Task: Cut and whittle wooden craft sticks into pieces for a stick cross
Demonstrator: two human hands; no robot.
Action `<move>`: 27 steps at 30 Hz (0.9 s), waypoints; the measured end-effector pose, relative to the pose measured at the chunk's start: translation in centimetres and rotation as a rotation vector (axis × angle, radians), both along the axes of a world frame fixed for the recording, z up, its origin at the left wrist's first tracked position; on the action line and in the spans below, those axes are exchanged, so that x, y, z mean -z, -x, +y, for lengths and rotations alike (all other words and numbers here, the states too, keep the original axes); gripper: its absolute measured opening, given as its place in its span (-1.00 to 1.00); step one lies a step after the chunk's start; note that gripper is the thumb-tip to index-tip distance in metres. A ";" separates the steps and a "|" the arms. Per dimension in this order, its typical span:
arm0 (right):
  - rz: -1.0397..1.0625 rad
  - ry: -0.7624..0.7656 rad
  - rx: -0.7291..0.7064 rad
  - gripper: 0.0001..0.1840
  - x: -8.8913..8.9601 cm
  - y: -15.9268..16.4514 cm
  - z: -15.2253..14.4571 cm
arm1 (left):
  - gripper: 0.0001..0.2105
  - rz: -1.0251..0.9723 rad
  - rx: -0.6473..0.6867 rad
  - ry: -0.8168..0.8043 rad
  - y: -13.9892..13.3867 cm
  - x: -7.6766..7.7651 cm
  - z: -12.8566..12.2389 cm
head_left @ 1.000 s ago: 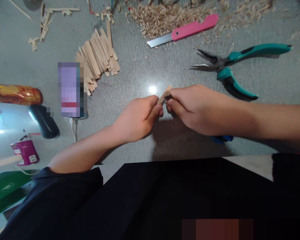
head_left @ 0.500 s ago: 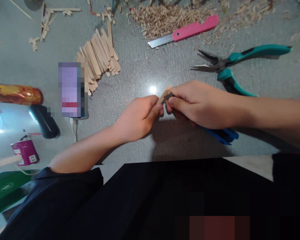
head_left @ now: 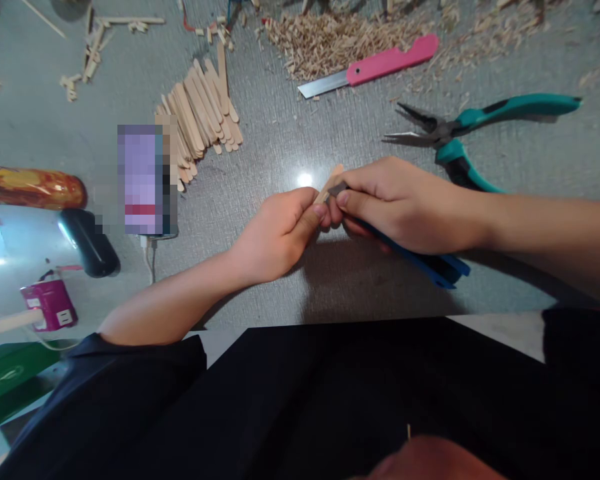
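Above the grey table, my left hand (head_left: 283,230) is closed around the lower end of a flat wooden craft stick (head_left: 335,175), pinching it between thumb and fingers. The stick's upper end slants up to the right. My right hand (head_left: 387,203) is wrapped around a blue-handled cutting tool (head_left: 437,267), whose grey metal end shows beside the thumb against the stick. Most of the tool is hidden by the palm, so its exact kind is unclear. Both hands meet at the stick, fingers nearly touching.
A pink-handled knife (head_left: 393,61) lies by a heap of wood bits (head_left: 325,43). Teal-handled needle-nose pliers (head_left: 445,130) rest open behind my right hand. Craft sticks (head_left: 197,110) are piled near a blurred-out phone (head_left: 141,177); a purple adapter (head_left: 50,305) sits left.
My right hand has shifted slightly up and left, bringing the tool's metal end closer over the stick. My left hand stays almost still, keeping its grip.
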State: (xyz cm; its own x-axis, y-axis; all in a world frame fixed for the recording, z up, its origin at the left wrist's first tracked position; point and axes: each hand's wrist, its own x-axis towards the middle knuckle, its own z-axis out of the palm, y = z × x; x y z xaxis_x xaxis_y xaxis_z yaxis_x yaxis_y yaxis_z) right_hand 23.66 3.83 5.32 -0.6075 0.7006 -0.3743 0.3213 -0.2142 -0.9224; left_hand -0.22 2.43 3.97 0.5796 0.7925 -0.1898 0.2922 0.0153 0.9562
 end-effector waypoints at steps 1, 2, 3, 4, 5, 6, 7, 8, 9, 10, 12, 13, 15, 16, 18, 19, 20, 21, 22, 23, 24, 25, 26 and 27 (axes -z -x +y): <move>0.016 0.006 0.014 -0.56 0.0 0.1 0.0 | -0.48 -0.028 -0.015 0.025 0.0 0.2 0.0; 0.036 0.012 0.032 -0.54 0.0 0.1 -0.1 | -0.48 -0.055 -0.030 0.053 -0.1 0.3 0.0; 0.057 0.018 0.049 -0.53 0.0 0.2 -0.1 | -0.48 -0.082 -0.045 0.080 -0.2 0.4 0.0; 0.075 0.026 0.063 -0.53 0.0 0.2 -0.2 | -0.48 -0.105 -0.060 0.104 -0.2 0.6 0.0; 0.090 0.032 0.076 -0.53 0.1 0.3 -0.2 | -0.47 -0.124 -0.073 0.121 -0.2 0.7 0.0; 0.104 0.038 0.084 -0.53 0.1 0.3 -0.2 | -0.47 -0.137 -0.085 0.133 -0.3 0.7 0.0; 0.118 0.043 0.088 -0.54 0.2 0.2 -0.1 | -0.48 -0.147 -0.094 0.140 -0.3 0.8 0.0; 0.130 0.048 0.085 -0.54 0.2 0.2 -0.1 | -0.48 -0.153 -0.101 0.143 -0.3 0.8 0.0; 0.141 0.053 0.079 -0.54 0.3 0.2 0.0 | -0.48 -0.157 -0.104 0.142 -0.4 0.8 0.0; 0.152 0.058 0.075 -0.54 0.3 0.2 0.0 | -0.48 -0.158 -0.107 0.138 -0.4 0.8 -0.1; 0.165 0.072 0.064 -0.55 0.4 0.1 0.1 | -0.48 -0.154 -0.113 0.118 -0.4 0.8 -0.2; 0.168 0.076 0.065 -0.56 0.4 0.1 0.1 | -0.48 -0.149 -0.115 0.103 -0.4 0.8 -0.2; 0.175 0.071 0.078 -0.57 0.4 0.2 0.0 | -0.49 -0.136 -0.121 0.069 -0.4 0.8 -0.4; 0.178 0.061 0.089 -0.57 0.4 0.2 -0.1 | -0.50 -0.127 -0.125 0.047 -0.4 0.8 -0.5; 0.171 0.026 0.109 -0.57 0.4 0.3 -0.3 | -0.52 -0.093 -0.139 -0.012 -0.4 0.9 -0.6; 0.159 0.005 0.116 -0.56 0.4 0.4 -0.4 | -0.53 -0.065 -0.150 -0.050 -0.3 0.9 -0.7; 0.139 -0.016 0.119 -0.56 0.4 0.5 -0.4 | -0.54 -0.032 -0.160 -0.091 -0.3 0.9 -0.8; 0.113 -0.037 0.125 -0.56 0.4 0.5 -0.5 | -0.54 0.006 -0.167 -0.132 -0.2 0.9 -0.9; 0.084 -0.054 0.131 -0.56 0.4 0.6 -0.6 | -0.55 0.044 -0.169 -0.171 -0.2 0.8 -1.0; 0.050 -0.067 0.134 -0.56 0.4 0.7 -0.6 | -0.55 0.083 -0.163 -0.204 -0.2 0.8 -1.0; 0.013 -0.076 0.133 -0.55 0.3 0.7 -0.7 | -0.54 0.122 -0.151 -0.234 -0.1 0.8 -1.1; -0.026 -0.084 0.127 -0.53 0.3 0.8 -0.7 | -0.54 0.164 -0.138 -0.266 -0.1 0.8 -1.2; -0.062 -0.095 0.120 -0.51 0.2 0.8 -0.8 | -0.53 0.206 -0.121 -0.300 -0.1 0.9 -1.2; -0.089 -0.112 0.115 -0.50 0.1 0.8 -0.9 | -0.52 0.249 -0.107 -0.336 -0.1 0.9 -1.3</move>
State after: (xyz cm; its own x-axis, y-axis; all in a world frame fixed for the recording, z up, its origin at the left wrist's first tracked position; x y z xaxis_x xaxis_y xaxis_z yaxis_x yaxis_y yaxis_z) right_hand 22.82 2.97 5.21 -0.4887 0.8039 -0.3390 0.3820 -0.1521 -0.9115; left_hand -0.13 1.13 3.05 0.4596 0.8874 -0.0345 0.5282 -0.2419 0.8140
